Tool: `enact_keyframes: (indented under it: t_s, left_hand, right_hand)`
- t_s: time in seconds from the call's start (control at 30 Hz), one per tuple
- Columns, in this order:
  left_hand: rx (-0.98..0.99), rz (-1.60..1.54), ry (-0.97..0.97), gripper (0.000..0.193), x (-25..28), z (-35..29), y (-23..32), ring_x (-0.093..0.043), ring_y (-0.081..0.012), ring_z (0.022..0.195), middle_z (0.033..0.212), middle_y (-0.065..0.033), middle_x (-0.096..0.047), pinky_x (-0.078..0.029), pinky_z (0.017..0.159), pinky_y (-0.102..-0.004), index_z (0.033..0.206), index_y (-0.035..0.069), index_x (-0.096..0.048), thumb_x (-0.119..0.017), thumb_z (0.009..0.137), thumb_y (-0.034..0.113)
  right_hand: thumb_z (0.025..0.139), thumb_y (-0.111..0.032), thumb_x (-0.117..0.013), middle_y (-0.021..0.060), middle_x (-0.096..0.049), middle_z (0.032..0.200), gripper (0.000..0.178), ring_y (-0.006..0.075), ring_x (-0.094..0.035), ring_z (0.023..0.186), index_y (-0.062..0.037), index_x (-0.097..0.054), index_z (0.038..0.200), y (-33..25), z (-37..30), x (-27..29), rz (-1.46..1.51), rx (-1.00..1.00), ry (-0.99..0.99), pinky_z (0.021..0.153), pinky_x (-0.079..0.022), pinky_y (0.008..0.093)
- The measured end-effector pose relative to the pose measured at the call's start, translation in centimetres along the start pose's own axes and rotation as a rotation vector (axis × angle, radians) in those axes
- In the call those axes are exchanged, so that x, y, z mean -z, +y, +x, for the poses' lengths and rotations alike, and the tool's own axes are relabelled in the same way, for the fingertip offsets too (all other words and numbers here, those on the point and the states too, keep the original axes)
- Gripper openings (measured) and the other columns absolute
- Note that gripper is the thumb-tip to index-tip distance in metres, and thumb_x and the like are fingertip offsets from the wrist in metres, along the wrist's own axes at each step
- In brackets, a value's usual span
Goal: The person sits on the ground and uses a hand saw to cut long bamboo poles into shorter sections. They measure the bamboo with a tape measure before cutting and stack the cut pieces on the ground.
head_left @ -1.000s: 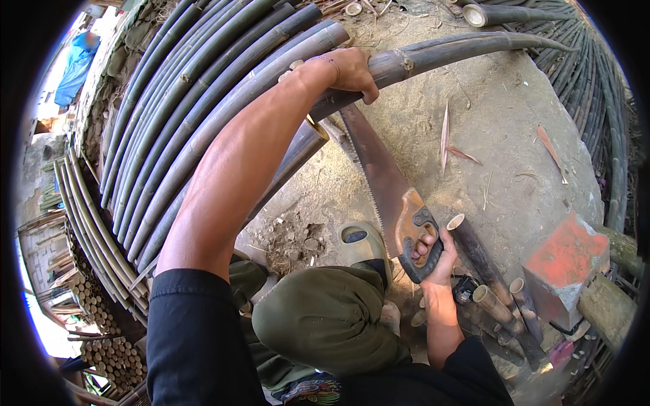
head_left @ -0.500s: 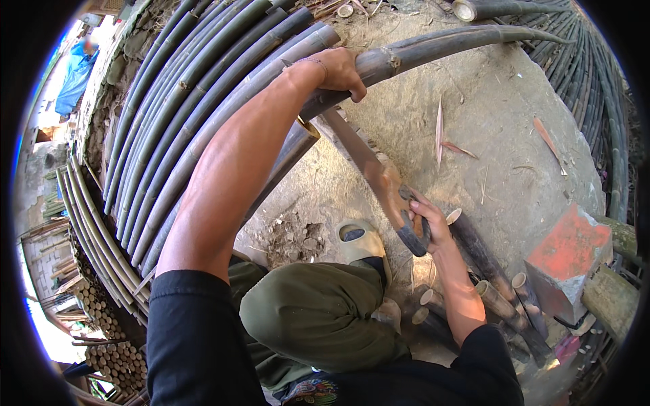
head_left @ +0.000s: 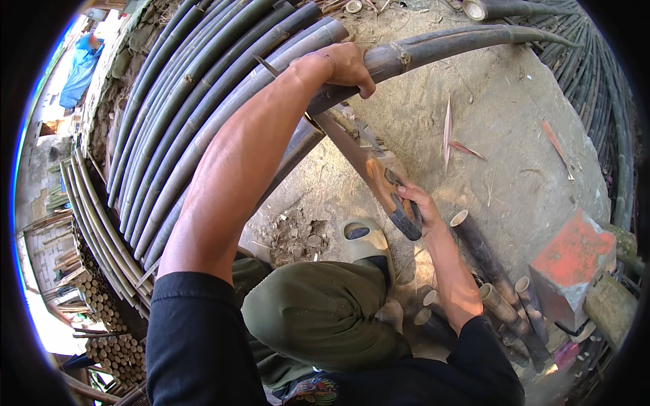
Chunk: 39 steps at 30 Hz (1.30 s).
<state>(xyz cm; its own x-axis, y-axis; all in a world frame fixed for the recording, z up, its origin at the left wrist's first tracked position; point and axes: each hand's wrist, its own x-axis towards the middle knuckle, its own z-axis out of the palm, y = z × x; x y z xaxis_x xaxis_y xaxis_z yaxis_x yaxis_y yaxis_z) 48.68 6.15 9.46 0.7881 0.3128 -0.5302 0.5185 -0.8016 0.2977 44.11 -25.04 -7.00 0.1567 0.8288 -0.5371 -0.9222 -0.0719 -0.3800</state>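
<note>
My left hand [head_left: 347,66] is wrapped over a dark bamboo pole [head_left: 437,53] that curves off to the far right. A handsaw [head_left: 355,154] runs slantwise beneath that pole's left end, its dark grip clasped by my right hand [head_left: 418,201]. The saw's tip shows beyond my left forearm. Right by the blade is the end of a second bamboo length [head_left: 296,154], slanting down behind my left arm. How deep the blade sits in the bamboo is hidden.
Several long bamboo poles [head_left: 196,88] lie side by side on the left. Short cut pieces [head_left: 484,250] rest near my right forearm, beside a red-topped block [head_left: 569,254]. Thin poles [head_left: 602,115] are heaped at far right. A person in blue [head_left: 82,71] is at far left.
My right hand has pushed the saw forward and to the left, so more of its tip shows past my left forearm. My left hand keeps its hold on the pole.
</note>
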Motion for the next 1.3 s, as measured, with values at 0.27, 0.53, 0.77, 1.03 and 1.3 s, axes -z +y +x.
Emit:
enact_keyframes:
  t_s: [0.27,0.53,0.77,1.03,1.3]
  left_hand:
    - [-0.024,-0.044,0.001,0.06,0.0,-0.1,0.1,-0.07,-0.0298,0.085,0.093,-0.0178,-0.072,-0.056,0.079,-0.0365,0.105,0.001,-0.066,-0.079,0.053,0.027]
    - [0.021,0.079,0.022,0.064,1.0,0.2,-0.1,-0.071,-0.0304,0.097,0.109,-0.0189,-0.072,-0.056,0.085,-0.0383,0.111,0.002,-0.07,-0.082,0.056,0.032]
    - [0.018,0.05,0.038,0.07,0.5,0.7,0.1,-0.07,-0.0304,0.101,0.112,-0.0182,-0.071,-0.055,0.088,-0.0384,0.116,0.003,-0.069,-0.081,0.057,0.041]
    - [0.065,0.02,0.03,0.073,0.2,0.9,-0.1,-0.069,-0.0301,0.105,0.115,-0.0182,-0.07,-0.055,0.09,-0.0393,0.118,0.004,-0.07,-0.079,0.06,0.047]
    - [0.057,0.039,0.03,0.072,0.6,0.6,0.6,-0.068,-0.0299,0.106,0.117,-0.0168,-0.07,-0.054,0.092,-0.0373,0.118,0.005,-0.07,-0.079,0.061,0.048]
  right_hand:
    - [0.086,-0.022,-0.066,0.0057,-0.065,0.103,0.066,0.012,-0.062,0.092,0.0036,-0.047,0.144,-1.0,-5.2,4.6,-0.339,0.024,0.033,0.082,-0.047,0.0238]
    - [0.077,-0.029,-0.068,0.0122,-0.067,0.112,0.072,0.0177,-0.066,0.098,0.0067,-0.051,0.137,-1.4,-30.6,10.0,-0.225,0.016,0.471,0.087,-0.051,0.0278]
    - [0.084,-0.026,-0.063,0.0143,-0.065,0.118,0.071,0.0179,-0.065,0.101,0.0099,-0.042,0.142,-5.6,-27.2,7.2,-0.275,0.092,0.388,0.088,-0.051,0.027]
    - [0.091,-0.02,-0.059,0.0147,-0.062,0.126,0.066,0.0158,-0.062,0.108,0.0106,-0.037,0.146,-7.6,-14.9,6.0,-0.258,-0.014,0.104,0.091,-0.049,0.0256]
    - [0.091,-0.014,-0.06,0.0143,-0.065,0.12,0.067,0.0158,-0.067,0.096,0.0103,-0.034,0.147,-9.2,-5.8,4.8,-0.285,-0.095,0.068,0.082,-0.054,0.0259]
